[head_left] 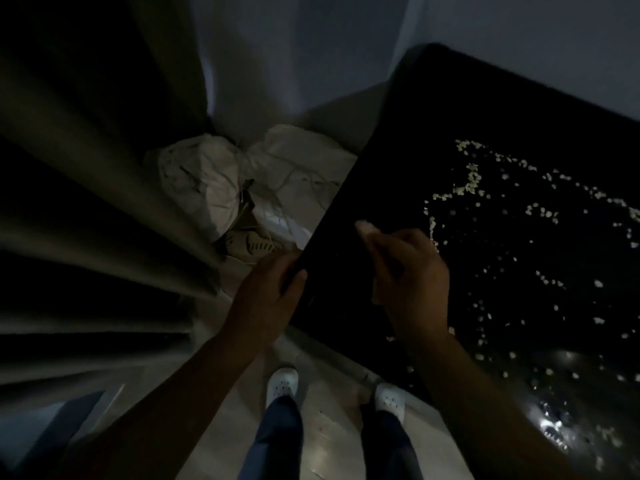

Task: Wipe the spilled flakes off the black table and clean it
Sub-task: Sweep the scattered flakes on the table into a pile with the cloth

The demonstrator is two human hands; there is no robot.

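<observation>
The black table (519,109) fills the right side, seen from its near-left corner. Pale flakes (540,209) lie scattered over its middle and right, with more toward the near edge. My left hand (266,292) is at the table's left corner edge, its thumb on top and its fingers curled down past the rim. My right hand (408,271) hovers over the bare left part of the tabletop with its fingers curled, pinching a small pale thing (363,227) at the fingertips. That thing is blurred and I cannot tell what it is.
A dark folded curtain (86,202) hangs at the left. Crumpled white bags or cloth (214,181) and a tan shoe (252,242) lie on the floor in the corner. My white shoes (282,386) stand close to the table's near edge. The scene is dim.
</observation>
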